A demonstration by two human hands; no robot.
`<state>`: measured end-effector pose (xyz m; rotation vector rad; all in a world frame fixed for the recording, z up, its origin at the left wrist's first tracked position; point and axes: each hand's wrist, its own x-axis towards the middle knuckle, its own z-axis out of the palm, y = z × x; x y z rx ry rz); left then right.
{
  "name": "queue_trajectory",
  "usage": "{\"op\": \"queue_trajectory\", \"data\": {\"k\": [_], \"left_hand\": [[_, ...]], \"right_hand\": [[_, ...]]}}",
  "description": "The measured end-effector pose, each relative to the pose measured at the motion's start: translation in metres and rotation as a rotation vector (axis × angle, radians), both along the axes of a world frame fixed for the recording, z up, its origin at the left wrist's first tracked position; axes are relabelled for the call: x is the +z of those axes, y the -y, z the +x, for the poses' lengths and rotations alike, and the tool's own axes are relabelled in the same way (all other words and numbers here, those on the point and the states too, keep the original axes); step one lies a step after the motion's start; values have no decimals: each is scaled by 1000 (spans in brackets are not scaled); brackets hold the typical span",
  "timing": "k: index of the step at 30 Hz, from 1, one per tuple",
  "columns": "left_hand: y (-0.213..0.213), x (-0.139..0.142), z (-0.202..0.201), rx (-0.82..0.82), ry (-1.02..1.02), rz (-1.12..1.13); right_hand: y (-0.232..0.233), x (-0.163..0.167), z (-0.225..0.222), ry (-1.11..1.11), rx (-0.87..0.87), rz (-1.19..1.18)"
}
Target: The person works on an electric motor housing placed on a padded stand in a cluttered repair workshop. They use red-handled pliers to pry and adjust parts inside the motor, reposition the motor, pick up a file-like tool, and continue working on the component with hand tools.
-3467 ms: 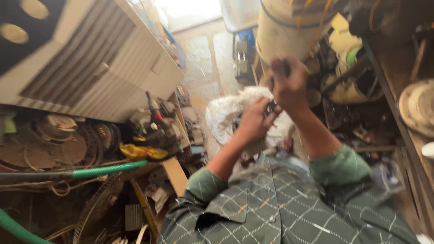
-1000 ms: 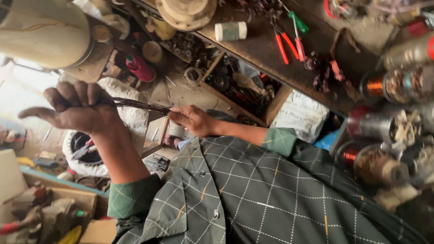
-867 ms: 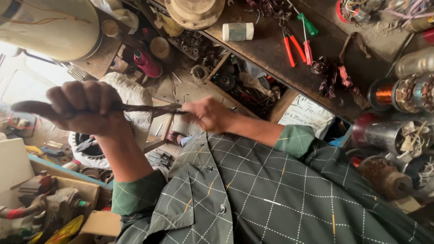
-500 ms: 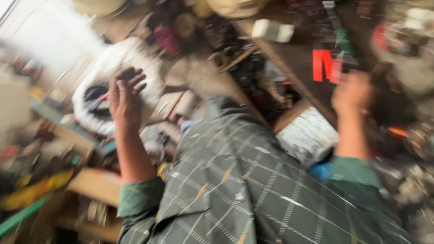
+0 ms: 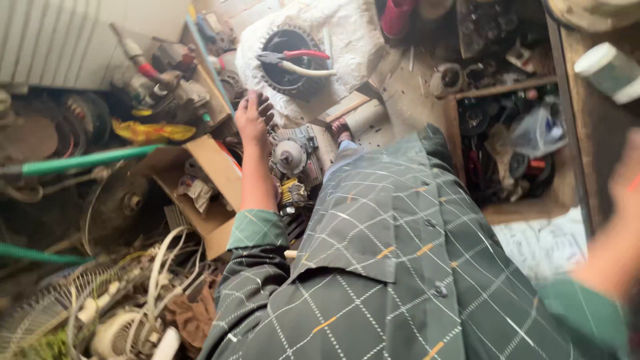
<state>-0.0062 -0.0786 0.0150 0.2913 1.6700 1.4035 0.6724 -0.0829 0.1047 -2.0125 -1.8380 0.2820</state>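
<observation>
Red-handled pliers [image 5: 297,60] upper centre, inside a motor stator ring [image 5: 288,59]. Left hand [image 5: 253,119] just below-left, fingers spread, empty. Right hand [image 5: 627,180] blurred at right edge, grip unclear.

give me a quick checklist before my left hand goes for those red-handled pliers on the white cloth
1. Left hand free: ok, open and holding nothing.
2. Red-handled pliers in sight: ok, lying across the dark toothed ring on the white cloth.
3. Path from hand to pliers: ok, nothing stands between; the hand is just short of the cloth's edge.
4. Right hand free: cannot tell, it is blurred at the frame's right edge.
5. Small motor beside the forearm: ok, apart from the hand.
6. Snag risk: not ok, loose cables and a green hose crowd the left side.
</observation>
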Motion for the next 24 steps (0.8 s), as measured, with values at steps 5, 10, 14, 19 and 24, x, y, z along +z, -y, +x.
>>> {"op": "queue_trajectory", "data": {"k": [5,10,14,19,24], "left_hand": [[10,-8,-3,-164,-77,-9],[23,-21,-12,-332,-227,-39],[37,-32,-14,-408,-269,-77],[41,-22,-15,-498,-305,-103],[4,2,-18,-538,-250,-199]], "right_hand": [[-96,-20,-240,-192,691,197],[-141,-73,-442,209,1012,268],[-153,-86,-499,280,1106,70],[-172,-92,-482,135,1086,-186],[-118,-95,-376,-386,671,-232]]}}
